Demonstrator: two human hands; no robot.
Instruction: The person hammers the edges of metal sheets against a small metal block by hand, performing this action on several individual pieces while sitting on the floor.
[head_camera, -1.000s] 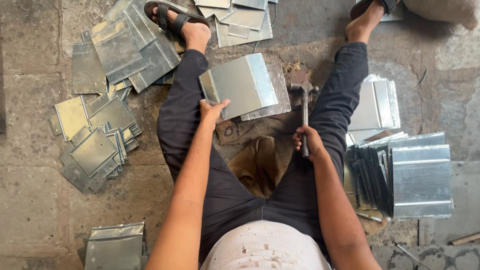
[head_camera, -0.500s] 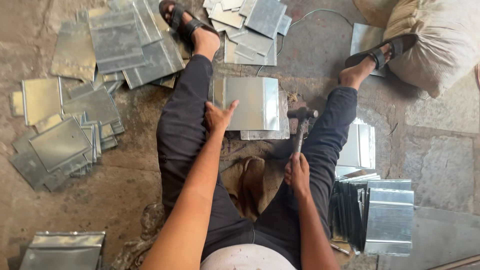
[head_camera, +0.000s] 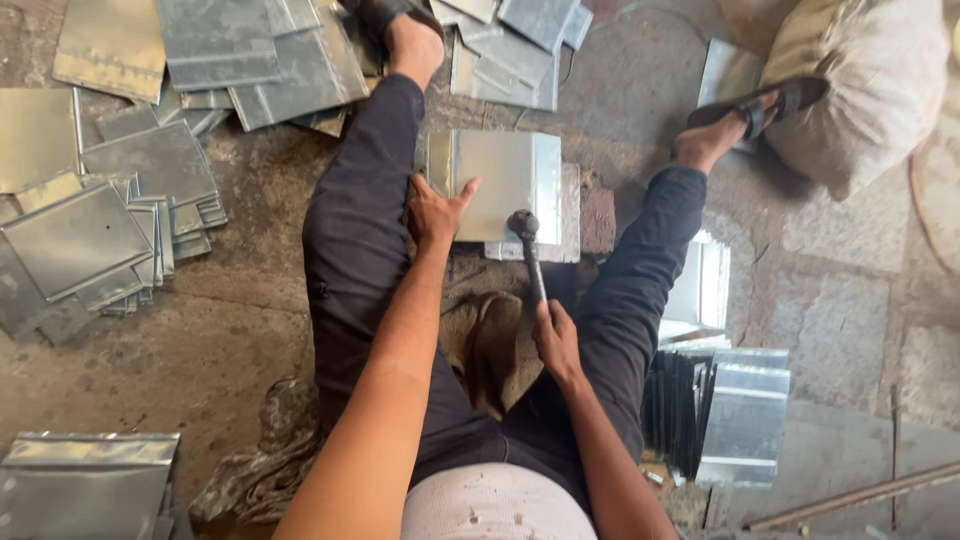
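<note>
I sit on the floor with my legs spread. A shiny folded metal sheet (head_camera: 495, 185) lies flat on a block (head_camera: 572, 222) between my knees. My left hand (head_camera: 436, 212) presses on the sheet's near left edge, fingers spread on the metal. Around the handle of a hammer (head_camera: 527, 250) my right hand (head_camera: 556, 338) is closed, and the hammer head rests at the sheet's near edge.
Piles of cut metal sheets (head_camera: 110, 215) lie to the left and beyond my feet (head_camera: 510, 50). Upright stacked sheets (head_camera: 720, 410) stand by my right leg. More sheets (head_camera: 85, 485) lie at bottom left. A stuffed sack (head_camera: 860, 90) sits top right, a rod (head_camera: 850, 497) bottom right.
The hammer has swung left and down from beside the block onto the sheet's near edge. My left hand stays pressed on the sheet. The view has shifted left.
</note>
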